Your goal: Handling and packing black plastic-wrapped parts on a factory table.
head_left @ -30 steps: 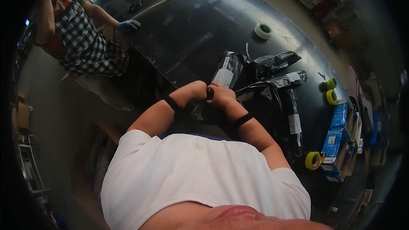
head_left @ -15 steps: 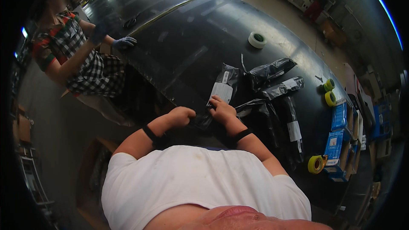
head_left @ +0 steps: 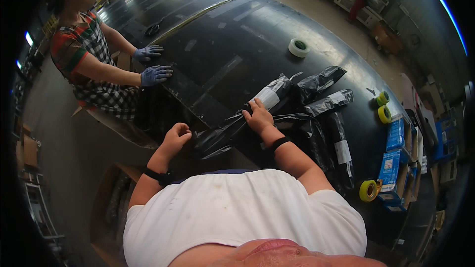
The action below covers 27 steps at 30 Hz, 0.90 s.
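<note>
Far left: one co-worker (head_left: 91, 69), checked apron, both gloves (head_left: 156, 75) laid on the counter (head_left: 217, 44) edge. Near left: one open carton (head_left: 103, 227), below counter height. Far left on the counter: one small black item (head_left: 152, 30), kind unclear. Left hand (head_left: 176, 137): bare, loosely curled, nothing seen in it, just beside the loose end of a bag. Bag (head_left: 237, 117): black, glossy plastic, white label, lying aslant at the near side of the counter, loose end toward the left hand. Right hand (head_left: 259, 118): laid over the bag at the label's near end, fingers spread, not clenched. Far, beyond the bag: one white tape roll (head_left: 299, 48). Right of the bag: several other black bags (head_left: 329, 102), grouped. Near right: one yellow roll (head_left: 368, 191). Farther back: two yellow-green rolls (head_left: 384, 114), side by side. Right edge: blue boxes (head_left: 389, 167), in a row.
</note>
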Each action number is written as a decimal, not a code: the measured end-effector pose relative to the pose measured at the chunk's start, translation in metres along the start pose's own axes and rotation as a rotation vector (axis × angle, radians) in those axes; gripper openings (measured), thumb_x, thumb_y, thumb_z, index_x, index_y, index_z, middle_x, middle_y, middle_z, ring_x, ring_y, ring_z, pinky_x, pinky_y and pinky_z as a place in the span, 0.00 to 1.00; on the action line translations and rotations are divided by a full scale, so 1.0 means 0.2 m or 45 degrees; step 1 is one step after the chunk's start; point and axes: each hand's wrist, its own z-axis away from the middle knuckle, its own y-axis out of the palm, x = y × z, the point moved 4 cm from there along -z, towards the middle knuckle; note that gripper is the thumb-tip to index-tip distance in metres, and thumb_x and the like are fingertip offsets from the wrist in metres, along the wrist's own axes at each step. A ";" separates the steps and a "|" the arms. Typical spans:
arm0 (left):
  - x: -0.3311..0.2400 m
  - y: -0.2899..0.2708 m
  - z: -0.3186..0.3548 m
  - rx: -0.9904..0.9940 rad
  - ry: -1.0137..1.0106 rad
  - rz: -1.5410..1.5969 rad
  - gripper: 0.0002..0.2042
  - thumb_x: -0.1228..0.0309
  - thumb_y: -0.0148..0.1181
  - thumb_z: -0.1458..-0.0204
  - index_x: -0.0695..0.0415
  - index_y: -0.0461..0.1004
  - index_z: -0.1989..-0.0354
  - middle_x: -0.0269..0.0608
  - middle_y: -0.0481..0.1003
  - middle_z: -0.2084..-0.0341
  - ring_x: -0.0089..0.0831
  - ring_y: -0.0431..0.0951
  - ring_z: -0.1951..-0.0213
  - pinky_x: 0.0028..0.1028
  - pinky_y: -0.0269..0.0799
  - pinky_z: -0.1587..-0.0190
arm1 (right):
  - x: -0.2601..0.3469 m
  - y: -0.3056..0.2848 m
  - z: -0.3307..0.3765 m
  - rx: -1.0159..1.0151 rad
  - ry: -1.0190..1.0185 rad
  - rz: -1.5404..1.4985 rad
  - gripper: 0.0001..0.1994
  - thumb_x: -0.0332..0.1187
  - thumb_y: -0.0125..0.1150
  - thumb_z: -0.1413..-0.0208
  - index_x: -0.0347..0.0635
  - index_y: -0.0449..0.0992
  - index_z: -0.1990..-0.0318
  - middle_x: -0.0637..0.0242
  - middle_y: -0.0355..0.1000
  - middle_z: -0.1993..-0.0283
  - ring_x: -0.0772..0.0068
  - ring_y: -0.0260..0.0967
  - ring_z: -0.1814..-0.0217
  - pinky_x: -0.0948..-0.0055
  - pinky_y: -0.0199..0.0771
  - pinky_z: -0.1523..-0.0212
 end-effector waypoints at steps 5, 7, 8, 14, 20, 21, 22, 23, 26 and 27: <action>-0.39 0.44 -0.19 0.175 0.305 -0.699 0.31 0.60 0.68 0.55 0.64 0.68 0.45 0.52 0.76 0.55 0.42 0.77 0.52 0.35 0.72 0.48 | -0.05 0.00 0.03 -0.007 -0.041 -0.088 0.28 0.50 0.55 0.42 0.46 0.67 0.37 0.58 0.53 0.28 0.54 0.60 0.32 0.63 0.62 0.35; -0.38 0.62 -0.22 0.334 0.235 -1.051 0.43 0.51 0.71 0.61 0.63 0.61 0.38 0.54 0.72 0.48 0.46 0.74 0.47 0.38 0.70 0.44 | -0.09 -0.02 0.03 -0.022 -0.071 -0.193 0.27 0.49 0.58 0.43 0.46 0.69 0.39 0.57 0.57 0.30 0.54 0.61 0.33 0.63 0.63 0.36; -0.31 0.69 -0.24 0.378 0.205 -1.152 0.48 0.49 0.71 0.63 0.63 0.57 0.36 0.54 0.70 0.45 0.46 0.72 0.45 0.39 0.69 0.43 | -0.12 -0.05 0.03 -0.035 -0.098 -0.310 0.27 0.48 0.60 0.45 0.45 0.70 0.41 0.56 0.60 0.32 0.54 0.63 0.35 0.63 0.64 0.37; -0.23 0.75 -0.26 0.363 0.136 -1.028 0.34 0.66 0.66 0.62 0.54 0.61 0.42 0.50 0.70 0.49 0.48 0.71 0.45 0.42 0.70 0.45 | -0.25 -0.18 0.05 -0.356 0.284 -0.480 0.30 0.47 0.67 0.50 0.36 0.69 0.46 0.49 0.69 0.46 0.51 0.68 0.42 0.63 0.69 0.43; -0.13 0.55 -0.23 0.405 0.135 -0.879 0.37 0.66 0.70 0.62 0.58 0.62 0.40 0.53 0.71 0.48 0.48 0.71 0.44 0.37 0.68 0.42 | -0.21 -0.25 0.00 0.172 0.304 -0.430 0.47 0.51 0.74 0.61 0.27 0.61 0.39 0.39 0.69 0.43 0.48 0.69 0.40 0.65 0.67 0.40; -0.14 0.50 -0.23 0.404 0.132 -0.881 0.37 0.66 0.70 0.62 0.58 0.62 0.40 0.53 0.71 0.48 0.48 0.71 0.44 0.37 0.68 0.42 | -0.23 -0.25 0.00 0.216 0.166 -0.435 0.43 0.48 0.75 0.61 0.29 0.66 0.41 0.43 0.71 0.45 0.52 0.71 0.42 0.66 0.70 0.42; -0.15 0.46 -0.23 0.474 0.132 -0.786 0.38 0.67 0.72 0.63 0.59 0.62 0.40 0.54 0.71 0.48 0.47 0.71 0.44 0.36 0.67 0.42 | -0.26 -0.24 0.00 0.403 0.117 -0.471 0.40 0.46 0.75 0.59 0.30 0.67 0.41 0.44 0.71 0.44 0.54 0.70 0.41 0.67 0.68 0.41; -0.14 0.42 -0.21 0.537 0.120 -0.682 0.40 0.67 0.74 0.65 0.59 0.62 0.40 0.54 0.71 0.47 0.47 0.71 0.43 0.35 0.67 0.41 | -0.24 -0.26 0.01 0.603 0.066 -0.502 0.37 0.43 0.74 0.57 0.32 0.69 0.41 0.45 0.71 0.44 0.56 0.70 0.41 0.67 0.67 0.40; -0.20 0.38 -0.20 0.549 0.144 -0.704 0.42 0.67 0.76 0.67 0.61 0.61 0.39 0.55 0.71 0.47 0.47 0.71 0.43 0.34 0.66 0.41 | -0.39 -0.30 -0.10 0.290 0.262 -0.456 0.33 0.45 0.72 0.54 0.30 0.73 0.46 0.50 0.74 0.48 0.59 0.72 0.45 0.68 0.70 0.44; -0.24 0.39 -0.20 0.587 0.124 -0.747 0.42 0.68 0.75 0.66 0.60 0.61 0.39 0.54 0.71 0.47 0.47 0.71 0.43 0.34 0.66 0.41 | -0.47 -0.30 -0.15 0.062 0.318 -0.421 0.34 0.50 0.71 0.54 0.28 0.74 0.47 0.50 0.75 0.50 0.59 0.73 0.48 0.68 0.72 0.47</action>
